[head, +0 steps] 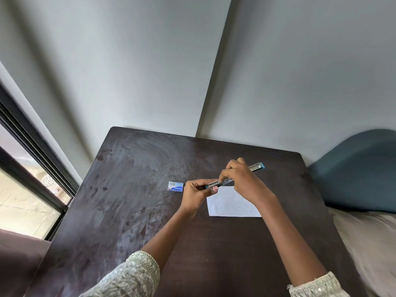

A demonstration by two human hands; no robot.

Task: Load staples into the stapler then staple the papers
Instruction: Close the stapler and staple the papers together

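Head camera, high, angled down over table [132, 189].

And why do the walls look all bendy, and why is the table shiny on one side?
Head view: the wide-angle lens bends and tilts the wall lines. Head view: daylight from the window on the left puts a pale, smeary sheen on the dark table, fading toward the right. Head view: the hands, stapler and paper look reasonably sharp; the staple box print is too small to read.

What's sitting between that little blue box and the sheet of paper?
The left hand, gripping the near end of the opened stapler. It fills the gap between box and paper in the head view.
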